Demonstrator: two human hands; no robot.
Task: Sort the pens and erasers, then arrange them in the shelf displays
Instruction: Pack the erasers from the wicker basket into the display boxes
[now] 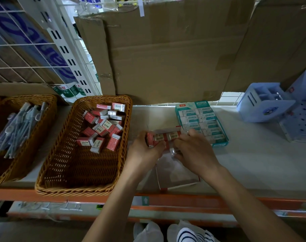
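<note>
A wicker basket [65, 165] on the shelf holds several red-and-white erasers [103, 127] piled in its far half. Just right of it lies an opened red-and-white eraser box [176, 173] with a few erasers [166, 136] left at its far end. My left hand [145, 151] is closed around red erasers at the box's left side. My right hand [195, 151] grips the box's far right part, fingers curled on the erasers there. Another wicker basket [23, 151] at far left holds grey-blue pens [17, 128].
A full teal box of white erasers [201, 122] stands behind my right hand. A light-blue pen holder [264, 103] and a dotted blue box [300, 123] sit at right. Cardboard boxes [166, 58] line the back. The shelf has an orange front edge [183, 199].
</note>
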